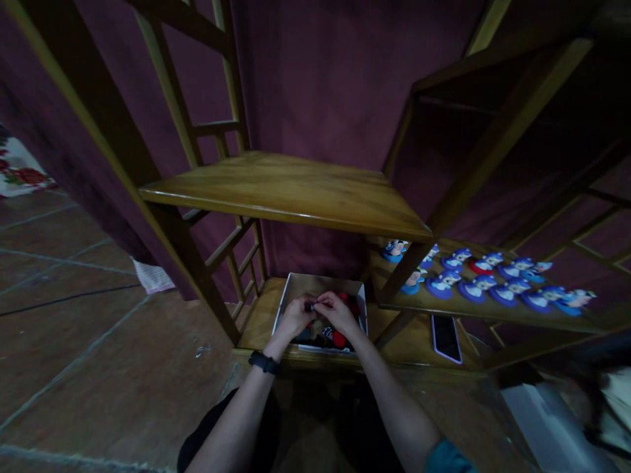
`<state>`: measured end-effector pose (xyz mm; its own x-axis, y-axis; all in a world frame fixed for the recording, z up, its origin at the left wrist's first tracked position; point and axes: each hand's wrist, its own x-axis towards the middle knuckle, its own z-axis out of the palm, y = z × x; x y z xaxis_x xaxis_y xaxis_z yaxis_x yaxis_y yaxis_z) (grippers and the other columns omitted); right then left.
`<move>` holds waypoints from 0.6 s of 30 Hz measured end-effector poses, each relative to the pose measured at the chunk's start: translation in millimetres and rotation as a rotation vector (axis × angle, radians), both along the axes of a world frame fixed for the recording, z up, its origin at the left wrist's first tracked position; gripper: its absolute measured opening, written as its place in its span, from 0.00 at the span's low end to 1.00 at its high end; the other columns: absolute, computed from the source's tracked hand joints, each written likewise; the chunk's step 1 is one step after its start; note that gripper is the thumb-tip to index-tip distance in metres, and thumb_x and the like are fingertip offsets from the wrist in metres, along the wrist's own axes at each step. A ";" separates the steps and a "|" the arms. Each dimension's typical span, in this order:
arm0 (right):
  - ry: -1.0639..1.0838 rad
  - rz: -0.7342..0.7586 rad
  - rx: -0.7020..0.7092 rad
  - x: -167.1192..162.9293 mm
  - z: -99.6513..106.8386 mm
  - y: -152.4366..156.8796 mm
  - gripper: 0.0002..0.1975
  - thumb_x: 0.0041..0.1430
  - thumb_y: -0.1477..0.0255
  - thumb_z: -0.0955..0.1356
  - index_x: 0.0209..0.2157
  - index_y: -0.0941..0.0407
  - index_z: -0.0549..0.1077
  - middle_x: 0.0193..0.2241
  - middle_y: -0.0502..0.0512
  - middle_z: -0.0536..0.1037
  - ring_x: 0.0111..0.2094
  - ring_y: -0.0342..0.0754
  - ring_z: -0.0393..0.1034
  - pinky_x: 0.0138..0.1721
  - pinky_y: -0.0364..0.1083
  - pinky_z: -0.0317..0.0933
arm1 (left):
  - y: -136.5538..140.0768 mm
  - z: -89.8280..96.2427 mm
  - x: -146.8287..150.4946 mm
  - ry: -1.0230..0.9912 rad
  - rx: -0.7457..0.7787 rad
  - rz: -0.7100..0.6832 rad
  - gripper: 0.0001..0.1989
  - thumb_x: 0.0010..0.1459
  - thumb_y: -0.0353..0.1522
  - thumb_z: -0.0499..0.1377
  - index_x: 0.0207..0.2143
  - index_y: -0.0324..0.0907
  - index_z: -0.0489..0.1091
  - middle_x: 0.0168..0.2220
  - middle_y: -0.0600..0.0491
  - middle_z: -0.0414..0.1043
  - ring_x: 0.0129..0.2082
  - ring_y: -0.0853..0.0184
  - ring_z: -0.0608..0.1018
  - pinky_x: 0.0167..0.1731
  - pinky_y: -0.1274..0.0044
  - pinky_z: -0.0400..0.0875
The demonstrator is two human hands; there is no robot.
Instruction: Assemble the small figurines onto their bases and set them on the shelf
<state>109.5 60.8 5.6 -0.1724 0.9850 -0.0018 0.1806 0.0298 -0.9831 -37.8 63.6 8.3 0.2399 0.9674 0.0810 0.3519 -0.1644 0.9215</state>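
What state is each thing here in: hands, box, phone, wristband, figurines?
Left hand: pinching a small item, too tiny to identify
Right hand: pinching at the same item
Cardboard box: open at the top
Smartphone: lying flat, screen dark
Black wristband: fastened around left wrist
Figurines: set out in rows

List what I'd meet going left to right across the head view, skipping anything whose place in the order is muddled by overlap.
Floral cloth → wristband → left hand → right hand → phone.
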 end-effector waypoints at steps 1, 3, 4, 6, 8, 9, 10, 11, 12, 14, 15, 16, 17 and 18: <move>0.017 0.006 -0.001 -1.9 0.1 0.4 0.13 0.47 0.63 0.68 0.34 0.54 0.69 0.29 0.48 0.72 0.31 0.43 0.67 0.33 0.43 0.61 | 1.1 -1.3 -0.7 0.027 0.009 0.021 0.12 0.42 0.24 0.58 0.33 0.38 0.72 0.31 0.52 0.75 0.32 0.69 0.74 0.35 0.79 0.67; 0.075 -0.006 -0.018 -4.5 -1.0 2.2 0.13 0.51 0.61 0.65 0.36 0.53 0.69 0.30 0.49 0.72 0.31 0.43 0.68 0.31 0.43 0.63 | 3.8 -5.3 -3.0 0.029 0.016 0.052 0.11 0.43 0.24 0.58 0.32 0.38 0.71 0.30 0.53 0.75 0.30 0.69 0.74 0.34 0.79 0.67; 0.098 -0.024 -0.043 -4.7 -2.5 3.6 0.13 0.53 0.60 0.63 0.37 0.53 0.68 0.30 0.49 0.72 0.29 0.43 0.68 0.30 0.43 0.63 | 5.5 -7.8 -4.5 0.023 0.016 0.061 0.10 0.43 0.24 0.57 0.31 0.38 0.71 0.29 0.53 0.74 0.30 0.69 0.74 0.33 0.79 0.67; 0.059 -0.094 -0.062 -2.5 -6.9 6.6 0.13 0.56 0.62 0.60 0.38 0.53 0.68 0.29 0.49 0.73 0.27 0.42 0.68 0.28 0.42 0.63 | 8.8 -12.6 -8.3 0.029 0.014 0.091 0.09 0.44 0.23 0.56 0.30 0.38 0.70 0.29 0.53 0.74 0.31 0.69 0.75 0.34 0.79 0.67; -0.128 -0.131 -0.015 3.6 -11.9 8.1 0.09 0.55 0.67 0.61 0.36 0.52 0.70 0.30 0.48 0.74 0.29 0.43 0.69 0.30 0.42 0.64 | 10.7 -15.5 -12.3 0.051 -0.024 0.174 0.09 0.45 0.23 0.56 0.31 0.39 0.71 0.30 0.53 0.75 0.31 0.68 0.75 0.34 0.80 0.67; -0.261 -0.144 0.018 7.9 -14.1 7.8 0.07 0.54 0.69 0.62 0.35 0.51 0.71 0.30 0.48 0.74 0.32 0.43 0.69 0.33 0.42 0.64 | 10.7 -15.9 -14.1 0.065 -0.051 0.202 0.10 0.45 0.24 0.56 0.32 0.39 0.71 0.31 0.53 0.75 0.32 0.68 0.75 0.33 0.80 0.67; -0.394 -0.150 0.041 12.6 -15.9 7.0 0.07 0.53 0.72 0.63 0.33 0.51 0.71 0.30 0.48 0.75 0.34 0.43 0.69 0.36 0.43 0.63 | 10.3 -15.6 -15.9 0.087 -0.082 0.233 0.10 0.46 0.24 0.56 0.32 0.40 0.71 0.31 0.53 0.75 0.32 0.68 0.75 0.33 0.80 0.66; -0.506 -0.147 0.055 17.6 -17.3 5.8 0.08 0.53 0.74 0.63 0.32 0.50 0.72 0.31 0.48 0.76 0.36 0.44 0.70 0.39 0.43 0.62 | 9.5 -14.8 -17.5 0.109 -0.103 0.255 0.10 0.46 0.24 0.56 0.33 0.40 0.71 0.31 0.53 0.75 0.31 0.68 0.75 0.32 0.80 0.66; -0.602 -0.133 0.060 22.8 -18.4 4.7 0.09 0.52 0.75 0.63 0.32 0.50 0.73 0.33 0.49 0.76 0.37 0.44 0.70 0.40 0.43 0.61 | 8.6 -14.0 -19.2 0.136 -0.116 0.273 0.10 0.47 0.25 0.56 0.34 0.39 0.71 0.31 0.53 0.75 0.31 0.69 0.75 0.31 0.81 0.65; -0.747 -0.116 0.049 32.5 -20.2 3.3 0.10 0.52 0.76 0.62 0.32 0.51 0.74 0.34 0.50 0.77 0.38 0.45 0.70 0.41 0.43 0.61 | 7.3 -12.7 -22.4 0.191 -0.151 0.305 0.09 0.48 0.26 0.56 0.34 0.39 0.71 0.32 0.53 0.75 0.31 0.70 0.74 0.30 0.82 0.64; -0.794 -0.114 0.036 36.7 -21.1 3.3 0.10 0.53 0.76 0.62 0.33 0.51 0.74 0.34 0.50 0.77 0.39 0.45 0.71 0.41 0.43 0.61 | 7.0 -12.5 -24.1 0.208 -0.156 0.299 0.08 0.49 0.26 0.56 0.34 0.39 0.71 0.32 0.53 0.75 0.31 0.71 0.74 0.30 0.83 0.63; -0.822 -0.111 0.019 40.3 -22.0 3.6 0.11 0.54 0.76 0.62 0.32 0.51 0.74 0.35 0.50 0.78 0.39 0.45 0.71 0.41 0.43 0.60 | 7.0 -12.8 -25.7 0.231 -0.162 0.299 0.08 0.49 0.27 0.56 0.34 0.40 0.71 0.32 0.54 0.75 0.31 0.71 0.74 0.30 0.83 0.63; -0.839 -0.100 0.008 43.0 -23.0 4.0 0.11 0.54 0.76 0.62 0.33 0.51 0.74 0.35 0.49 0.78 0.39 0.45 0.70 0.42 0.43 0.60 | 7.3 -13.4 -27.2 0.254 -0.162 0.292 0.08 0.49 0.27 0.56 0.34 0.40 0.71 0.32 0.54 0.75 0.31 0.71 0.74 0.29 0.84 0.62; -0.846 -0.084 0.001 44.7 -23.9 4.5 0.11 0.54 0.75 0.61 0.33 0.51 0.74 0.36 0.49 0.78 0.39 0.45 0.70 0.42 0.43 0.60 | 7.9 -14.1 -28.5 0.279 -0.160 0.295 0.08 0.49 0.27 0.57 0.35 0.40 0.71 0.32 0.54 0.75 0.31 0.71 0.73 0.29 0.84 0.62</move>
